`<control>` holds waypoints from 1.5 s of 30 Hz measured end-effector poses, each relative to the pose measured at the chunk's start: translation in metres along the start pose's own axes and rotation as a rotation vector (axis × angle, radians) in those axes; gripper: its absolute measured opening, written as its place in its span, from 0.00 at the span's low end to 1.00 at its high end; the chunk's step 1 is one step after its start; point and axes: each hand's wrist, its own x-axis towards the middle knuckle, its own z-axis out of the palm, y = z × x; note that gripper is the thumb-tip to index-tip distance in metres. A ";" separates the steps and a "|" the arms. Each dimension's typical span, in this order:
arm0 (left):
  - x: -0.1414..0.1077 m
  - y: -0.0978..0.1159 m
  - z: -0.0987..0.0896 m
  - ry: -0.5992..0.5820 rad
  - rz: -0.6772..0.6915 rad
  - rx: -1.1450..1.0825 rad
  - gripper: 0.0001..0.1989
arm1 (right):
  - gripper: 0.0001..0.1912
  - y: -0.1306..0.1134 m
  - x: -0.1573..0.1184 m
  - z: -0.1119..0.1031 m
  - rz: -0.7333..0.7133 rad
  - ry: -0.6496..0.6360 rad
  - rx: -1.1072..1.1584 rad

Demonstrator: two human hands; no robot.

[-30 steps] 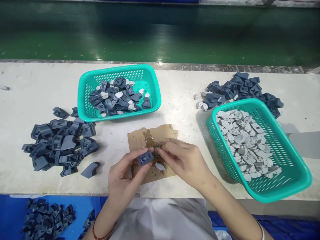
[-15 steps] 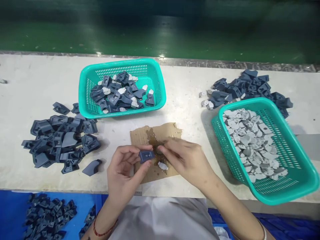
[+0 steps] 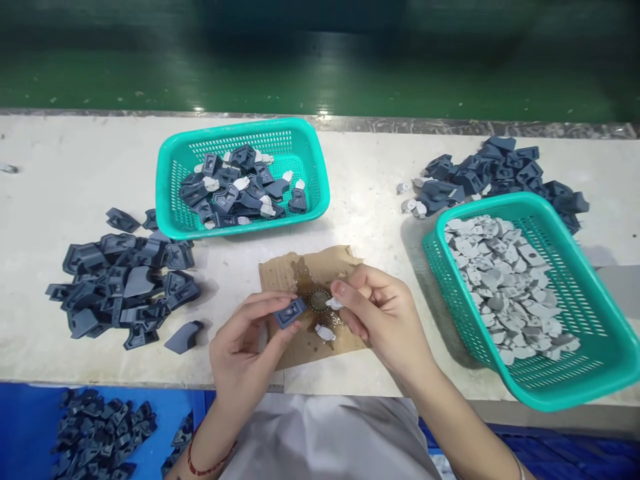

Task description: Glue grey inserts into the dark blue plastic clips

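My left hand [image 3: 253,340] pinches a dark blue-grey block [image 3: 289,313] between thumb and fingers, its recessed face turned up. Just right of it, my right hand [image 3: 383,313] has a small light-grey piece [image 3: 334,303] between thumb and forefinger. Between the hands a round dish [image 3: 319,300] sits on wet, stained brown cardboard [image 3: 295,353]. Another light-grey piece [image 3: 325,333] lies on the cardboard below the dish.
A green basket [image 3: 320,193] at the back left holds dark blocks joined with light pieces. On the right, another green basket [image 3: 530,400] holds light-grey pieces. Dark blocks are heaped at left [image 3: 123,287], back right [image 3: 500,167] and in a blue bin [image 3: 25,427].
My right hand has turned and drawn back slightly to the right, so its light-grey piece and the round dish now show. The block in my left hand has tilted and shifted slightly left.
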 end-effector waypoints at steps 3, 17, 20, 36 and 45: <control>-0.002 0.006 0.005 0.036 -0.102 -0.065 0.10 | 0.21 0.000 -0.001 0.002 -0.020 -0.014 0.003; -0.004 0.001 0.000 -0.140 -0.025 -0.012 0.22 | 0.19 -0.005 0.000 0.011 -0.074 -0.041 -0.112; -0.005 -0.002 0.000 -0.131 0.026 -0.013 0.23 | 0.18 -0.008 0.001 0.013 -0.017 -0.057 -0.011; -0.004 -0.003 0.003 -0.058 0.495 0.442 0.24 | 0.21 -0.004 0.005 0.018 0.226 0.006 0.064; -0.007 -0.002 0.002 -0.044 0.525 0.517 0.24 | 0.20 -0.007 0.004 0.018 0.249 0.017 0.042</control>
